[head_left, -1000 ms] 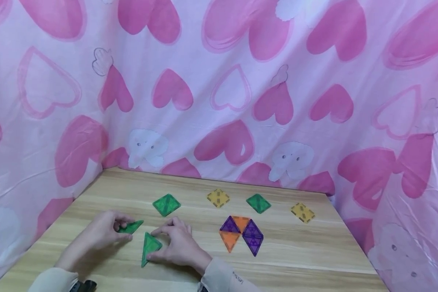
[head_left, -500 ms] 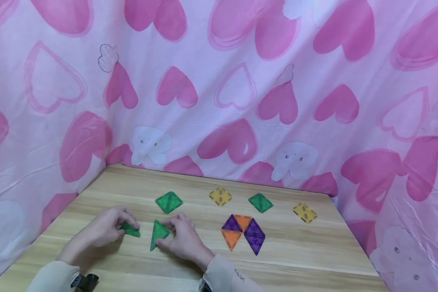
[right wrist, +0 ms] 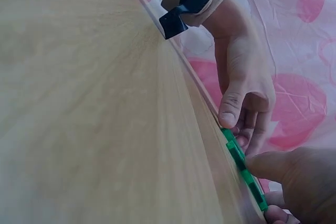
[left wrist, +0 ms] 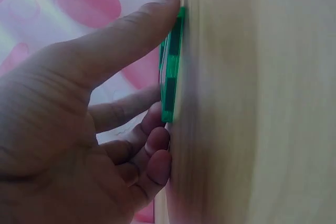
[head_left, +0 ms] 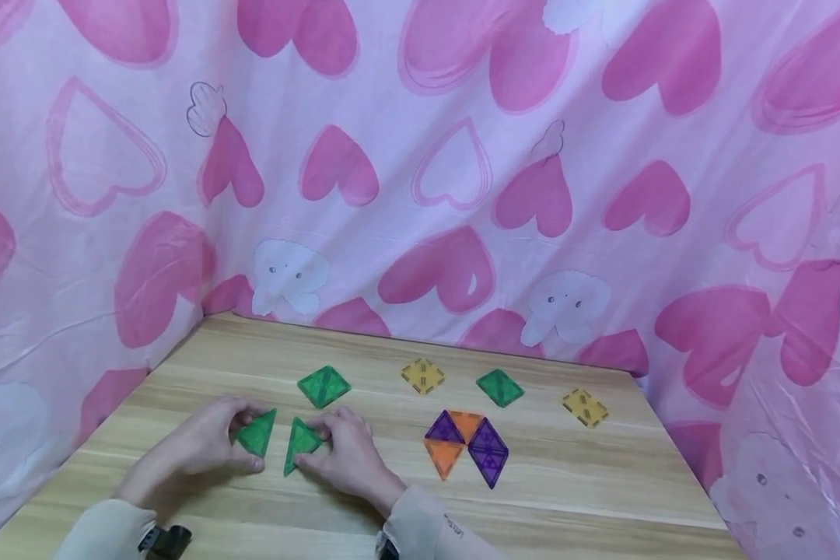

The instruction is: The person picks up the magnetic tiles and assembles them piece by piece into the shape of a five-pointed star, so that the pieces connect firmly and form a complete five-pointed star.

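Step in hand looks like pairing two green triangle tiles edge to edge; not joined yet, gap visible between them in the head view. Left green triangle (head_left: 256, 435) is in the left hand (head_left: 210, 437), right green triangle (head_left: 302, 442) in the right hand (head_left: 350, 451), both low over the near-left part of the wooden table (head_left: 567, 505); can't tell if either lies fully flat. Long edges roughly face each other, not quite parallel. Next move probably calls for closing the gap and squaring those edges; a skewed approach could make them meet offset. Far green diamond (head_left: 324, 386) sits just behind, yellow diamond (head_left: 423, 377) farther right; an orange-and-purple tile group (head_left: 488, 453) is well apart on the right. Grip: both hands pinch their tiles, thumb on the near side, fingers on the far side. Left hand comes in from the left, thumb extended along the tile, remaining fingers curled near the tabletop in the left wrist view. Right hand reaches in from the right, forearm slanting up-left, its outer fingers hard to see.
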Action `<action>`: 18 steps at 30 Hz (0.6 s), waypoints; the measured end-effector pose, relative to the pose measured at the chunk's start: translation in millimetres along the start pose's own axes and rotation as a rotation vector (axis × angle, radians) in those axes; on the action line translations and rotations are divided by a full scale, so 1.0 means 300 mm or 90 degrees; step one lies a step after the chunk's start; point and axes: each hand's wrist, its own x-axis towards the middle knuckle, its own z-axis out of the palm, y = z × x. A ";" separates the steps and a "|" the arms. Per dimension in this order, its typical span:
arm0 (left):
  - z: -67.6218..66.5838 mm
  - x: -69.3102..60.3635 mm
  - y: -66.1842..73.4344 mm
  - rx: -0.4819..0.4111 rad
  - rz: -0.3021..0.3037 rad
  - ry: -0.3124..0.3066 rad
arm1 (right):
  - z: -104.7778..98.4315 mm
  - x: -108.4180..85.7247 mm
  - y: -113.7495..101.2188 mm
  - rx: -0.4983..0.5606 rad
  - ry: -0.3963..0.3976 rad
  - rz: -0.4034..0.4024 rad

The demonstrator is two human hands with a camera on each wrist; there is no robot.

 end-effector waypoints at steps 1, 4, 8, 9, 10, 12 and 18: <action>0.002 0.001 0.002 -0.009 0.004 -0.006 | 0.003 0.002 -0.002 -0.010 0.003 -0.005; 0.007 0.002 0.009 -0.031 0.016 -0.020 | 0.009 0.008 -0.008 -0.036 0.009 -0.015; 0.013 0.000 0.013 -0.043 0.026 -0.026 | 0.015 0.014 -0.012 -0.062 -0.001 -0.012; 0.015 0.000 0.013 -0.043 0.027 -0.026 | 0.017 0.015 -0.013 -0.072 -0.005 -0.012; 0.015 -0.001 0.013 -0.043 0.028 -0.026 | 0.020 0.016 -0.012 -0.080 -0.009 -0.012; 0.015 -0.002 0.013 -0.038 0.025 -0.025 | 0.027 0.019 -0.013 -0.096 -0.011 -0.017; 0.017 -0.004 0.015 -0.040 0.017 -0.034 | 0.043 0.025 -0.017 -0.110 0.002 -0.024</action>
